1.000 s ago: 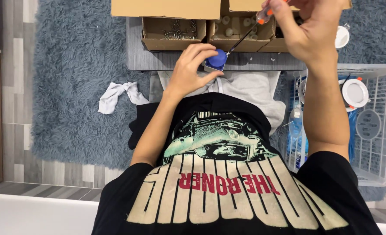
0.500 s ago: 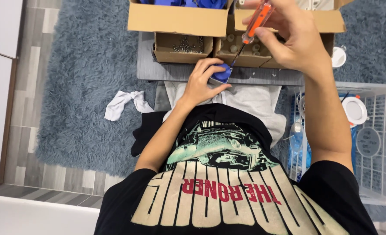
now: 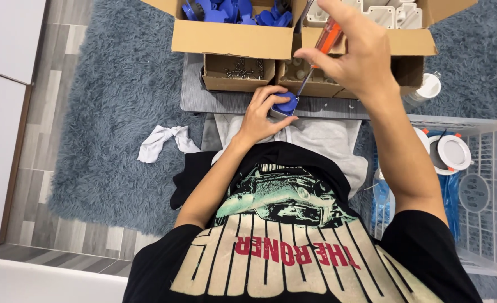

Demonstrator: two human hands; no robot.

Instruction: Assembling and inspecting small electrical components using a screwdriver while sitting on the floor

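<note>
My left hand [image 3: 262, 112] is closed around a small blue plastic part [image 3: 287, 105] at the near edge of a low grey board [image 3: 215, 101], just above my lap. My right hand [image 3: 352, 53] grips a screwdriver with an orange handle [image 3: 328, 35]. Its metal shaft slants down and left, and the tip sits on top of the blue part.
Open cardboard boxes stand behind the board: one with blue parts [image 3: 231, 22], one with white parts [image 3: 391, 22], and two low ones with screws [image 3: 238, 70]. A white wire basket [image 3: 484, 191] with round white fittings is at my right. A crumpled white cloth [image 3: 161, 140] lies on the grey-blue rug.
The view has tipped down, so boxes and hands sit lower in frame. Both hands keep their hold, with the screwdriver tip staying on the blue part.
</note>
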